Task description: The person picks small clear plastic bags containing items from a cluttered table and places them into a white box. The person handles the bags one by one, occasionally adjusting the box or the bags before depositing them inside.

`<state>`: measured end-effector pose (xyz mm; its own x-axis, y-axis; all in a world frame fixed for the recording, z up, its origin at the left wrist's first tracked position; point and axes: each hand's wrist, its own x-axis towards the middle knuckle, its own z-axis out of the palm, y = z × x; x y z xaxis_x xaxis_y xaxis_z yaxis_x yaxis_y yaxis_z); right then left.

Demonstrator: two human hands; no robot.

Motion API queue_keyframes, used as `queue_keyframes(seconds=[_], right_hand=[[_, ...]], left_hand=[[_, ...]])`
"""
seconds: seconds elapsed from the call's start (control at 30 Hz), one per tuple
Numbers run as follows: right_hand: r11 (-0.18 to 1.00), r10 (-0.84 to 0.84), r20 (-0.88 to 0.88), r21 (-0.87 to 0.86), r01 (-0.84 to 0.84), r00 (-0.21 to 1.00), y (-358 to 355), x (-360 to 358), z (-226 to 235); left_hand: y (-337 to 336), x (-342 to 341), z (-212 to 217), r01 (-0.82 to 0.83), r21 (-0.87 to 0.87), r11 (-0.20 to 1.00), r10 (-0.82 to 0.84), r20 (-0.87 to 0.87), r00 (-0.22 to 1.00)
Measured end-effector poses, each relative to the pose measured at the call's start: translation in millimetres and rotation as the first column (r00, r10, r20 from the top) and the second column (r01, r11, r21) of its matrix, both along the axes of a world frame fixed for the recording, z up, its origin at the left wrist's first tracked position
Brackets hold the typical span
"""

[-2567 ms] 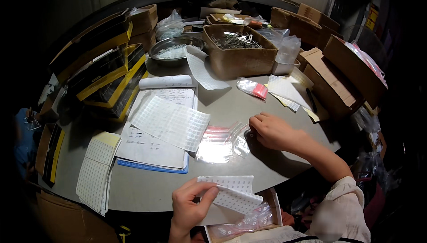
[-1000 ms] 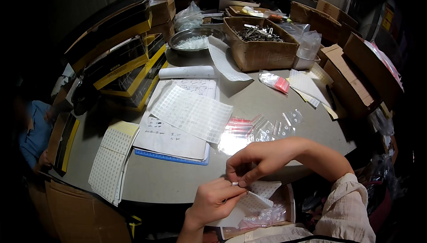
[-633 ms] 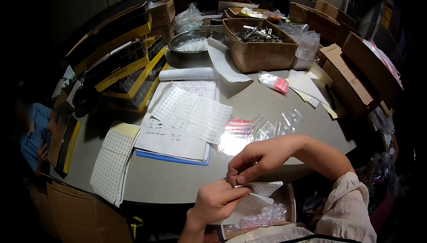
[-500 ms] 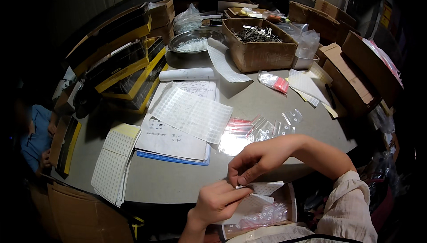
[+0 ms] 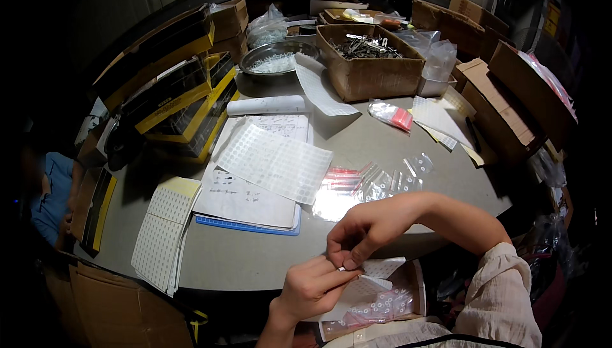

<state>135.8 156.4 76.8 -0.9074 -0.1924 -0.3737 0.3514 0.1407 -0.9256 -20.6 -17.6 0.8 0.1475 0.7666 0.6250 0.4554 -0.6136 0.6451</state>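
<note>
Both hands pinched shut at table's near edge: left hand (image 5: 310,288) and right hand (image 5: 370,228) nipping small sticker sheet (image 5: 376,270) over lap box (image 5: 417,282). Thin, limp, featherweight, likely tacky; best gripped by corner, fingertips only.

White label sheet (image 5: 275,163) mid-table, yellow-black boxes (image 5: 172,96) left, red-striped bags (image 5: 360,182) right

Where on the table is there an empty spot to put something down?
The barest patch of the grey round table is its near edge, between the white sticker sheets, the blue-edged clipboard and both hands. Another lies beyond the clear zip bags, in front of the brown cardboard box of metal parts. The far and left rims are crowded with boxes.
</note>
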Motion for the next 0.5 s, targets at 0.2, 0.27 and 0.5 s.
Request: queue_keyframes(seconds=[0.2,0.27,0.5], right_hand=[[0.994,-0.002,0.054,0.113,-0.004,0.999,-5,-2,9],[0.99,0.009,0.068,0.138,-0.018,0.998,-6,-4,10],[0.99,-0.084,-0.036,0.108,0.088,0.996,-11,3,12]], left_hand=[[-1,-1,-3,-0.004,-0.002,1.0,0.004,-0.024,1.0],[-1,-1,-4,-0.008,0.003,1.0,0.008,-0.024,1.0],[-1,0,-1,-0.024,0.008,1.0,0.024,-0.028,0.999]])
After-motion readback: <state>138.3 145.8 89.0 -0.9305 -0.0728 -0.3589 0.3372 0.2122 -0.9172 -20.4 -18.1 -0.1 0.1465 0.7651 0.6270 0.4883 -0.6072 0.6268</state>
